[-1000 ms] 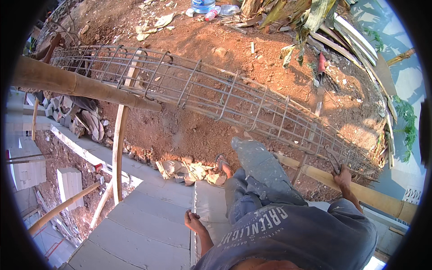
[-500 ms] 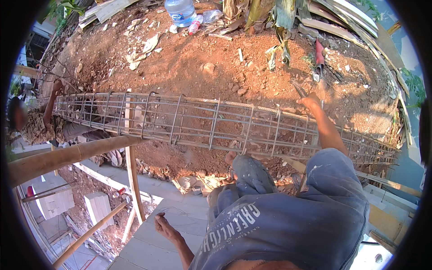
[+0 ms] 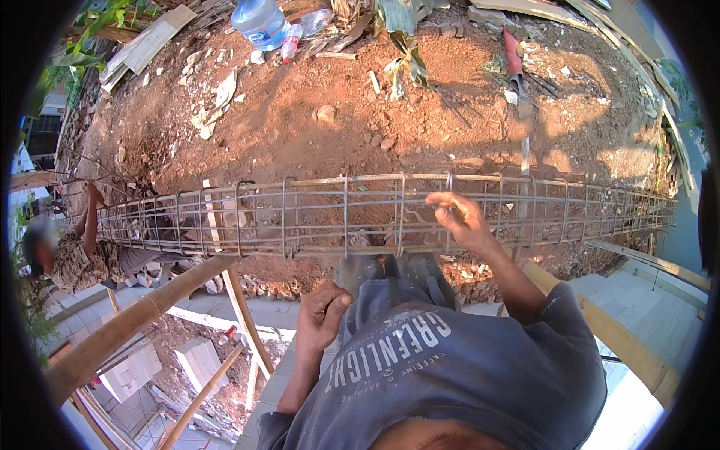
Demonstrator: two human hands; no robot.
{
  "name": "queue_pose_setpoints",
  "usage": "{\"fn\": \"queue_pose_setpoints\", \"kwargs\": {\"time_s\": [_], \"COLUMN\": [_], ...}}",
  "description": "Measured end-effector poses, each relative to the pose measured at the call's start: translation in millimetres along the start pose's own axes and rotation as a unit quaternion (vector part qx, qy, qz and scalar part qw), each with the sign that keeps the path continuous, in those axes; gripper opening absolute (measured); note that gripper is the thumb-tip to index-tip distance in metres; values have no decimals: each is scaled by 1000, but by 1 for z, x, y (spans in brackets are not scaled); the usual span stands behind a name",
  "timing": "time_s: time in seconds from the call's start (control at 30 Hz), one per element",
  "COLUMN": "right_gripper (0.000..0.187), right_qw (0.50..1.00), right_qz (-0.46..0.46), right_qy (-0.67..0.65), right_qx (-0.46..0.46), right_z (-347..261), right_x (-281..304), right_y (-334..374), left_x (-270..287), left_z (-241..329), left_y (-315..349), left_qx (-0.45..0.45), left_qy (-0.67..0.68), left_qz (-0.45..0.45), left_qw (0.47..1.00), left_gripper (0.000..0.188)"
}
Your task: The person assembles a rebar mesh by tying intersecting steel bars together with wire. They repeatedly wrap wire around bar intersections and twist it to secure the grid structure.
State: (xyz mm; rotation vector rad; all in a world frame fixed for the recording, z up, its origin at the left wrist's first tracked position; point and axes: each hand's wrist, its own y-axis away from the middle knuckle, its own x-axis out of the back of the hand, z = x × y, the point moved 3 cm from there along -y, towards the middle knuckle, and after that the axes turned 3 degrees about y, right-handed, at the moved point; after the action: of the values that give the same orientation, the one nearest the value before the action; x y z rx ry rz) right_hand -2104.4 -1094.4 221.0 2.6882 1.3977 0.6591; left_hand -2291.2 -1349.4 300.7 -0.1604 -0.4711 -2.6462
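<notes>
Across the view lies a long cage of steel reinforcing bars (image 3: 346, 217), its lengthwise rods ringed by square stirrups. My right hand (image 3: 463, 221) is over the cage right of the middle, its fingers loosely bent and apart, with nothing visible between them. Whether it touches a bar, I cannot tell. In front of my body, on the near side of the cage, my left hand (image 3: 321, 313) is closed with the thumb against the fingers. Anything inside it is hidden. Thin dark sticks or a tool (image 3: 454, 110) lie on the soil beyond the cage.
A co-worker (image 3: 71, 251) is at the cage's far left end, one hand near it. A bamboo pole (image 3: 142, 322) and an upright timber (image 3: 244, 307) stand near left. Beyond are reddish soil (image 3: 300, 142), a water jug (image 3: 261, 24) and a red tubular thing (image 3: 513, 56).
My right hand has come back from beyond the cage to over its bars; the dark tool-like thing beside it earlier is now apart from it. My left hand has risen toward the cage.
</notes>
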Motion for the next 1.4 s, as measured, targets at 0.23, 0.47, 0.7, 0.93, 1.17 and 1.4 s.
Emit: {"fn": "queue_pose_setpoints", "kwargs": {"time_s": [0.23,0.47,0.7,0.93,1.17,1.4], "right_gripper": [35,21,22,22,21,18], "right_qw": [967,973,977,988,995,996], "right_qz": [77,156,146,143,88,28], "right_qy": [-237,124,157,-18,-16,85], "right_qx": [46,119,-14,-54,-46,-1], "right_z": [-109,-175,-181,-129,-130,-136], "right_x": [-76,-15,44,-4,-84,-91], "right_y": [55,47,49,75,89,96], "left_x": [-28,-5,54,73,-12,21], "left_z": [67,107,41,-37,-82,-74], "left_y": [-71,-83,-131,-137,-114,-180], "left_qx": [-174,-302,-269,-228,344,34], "left_qy": [16,-214,-239,-309,438,352], "left_qz": [-182,-148,-40,210,72,331], "left_qw": [968,917,932,899,828,875], "left_gripper": [18,17,14,30,48,65]}}
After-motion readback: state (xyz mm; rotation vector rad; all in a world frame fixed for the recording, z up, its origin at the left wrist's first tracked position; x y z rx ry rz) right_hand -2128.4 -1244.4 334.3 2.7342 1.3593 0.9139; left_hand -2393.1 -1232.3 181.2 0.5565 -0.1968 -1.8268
